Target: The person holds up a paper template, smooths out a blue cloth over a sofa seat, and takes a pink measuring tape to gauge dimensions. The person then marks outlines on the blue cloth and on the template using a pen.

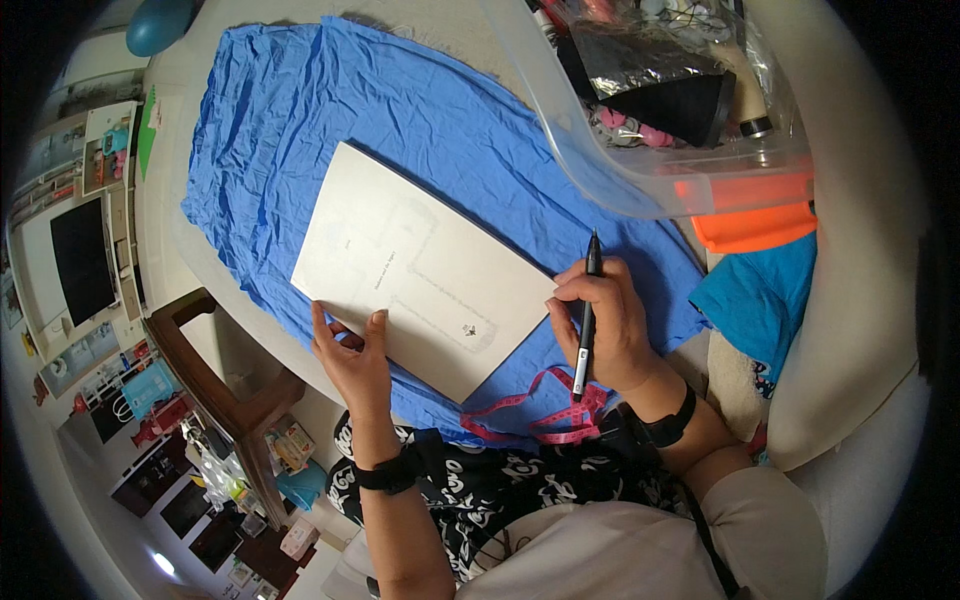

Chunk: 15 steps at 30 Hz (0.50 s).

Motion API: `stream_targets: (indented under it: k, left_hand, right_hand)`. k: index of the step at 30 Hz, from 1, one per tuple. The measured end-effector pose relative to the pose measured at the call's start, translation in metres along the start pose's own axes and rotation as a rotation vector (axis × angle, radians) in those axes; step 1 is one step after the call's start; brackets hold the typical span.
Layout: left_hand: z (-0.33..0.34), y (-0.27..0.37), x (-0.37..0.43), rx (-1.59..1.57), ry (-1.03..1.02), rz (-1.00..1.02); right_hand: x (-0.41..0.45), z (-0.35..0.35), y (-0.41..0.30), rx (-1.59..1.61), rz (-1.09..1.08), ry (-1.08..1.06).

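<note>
A white printed booklet or paper sheet (pixel 442 262) lies tilted on a crumpled blue cloth (pixel 277 127) before me. My left hand (pixel 356 364) grips its near left edge, thumb on top and fingers at the border. In my right hand (pixel 619 330) is a black pen with a silver section (pixel 582 367), its tip pointing up and away from the paper. Fingertips of that same hand touch the paper's right corner. Just below the right hand, a pink tape measure (pixel 568 435) is loosely looped on the cloth near my lap.
A clear plastic bin (pixel 559 135) holding bags and small items stands at upper right. Beside it are an orange item (pixel 750 231) and a teal cloth (pixel 765 300). At left are a dark wooden furniture frame (pixel 225 390) and a teal rounded object (pixel 157 28).
</note>
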<state>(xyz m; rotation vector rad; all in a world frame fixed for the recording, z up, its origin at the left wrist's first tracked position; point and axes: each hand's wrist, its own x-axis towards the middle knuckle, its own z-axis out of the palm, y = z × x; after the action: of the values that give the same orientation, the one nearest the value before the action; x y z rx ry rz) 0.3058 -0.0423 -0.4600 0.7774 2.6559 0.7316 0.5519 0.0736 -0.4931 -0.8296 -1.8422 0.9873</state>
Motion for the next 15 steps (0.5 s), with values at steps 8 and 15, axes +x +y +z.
stream_targets:
  k: [8, 15]
  left_hand:
    - [0.0003, -0.0053, 0.0012, 0.006, 0.009, 0.013]
    - [0.0001, -0.0043, 0.0010, 0.016, 0.008, 0.015]
  right_hand:
    - [0.0010, 0.0001, -0.0007, 0.004, 0.002, -0.009]
    - [0.0005, 0.0004, -0.0018, 0.011, 0.012, 0.009]
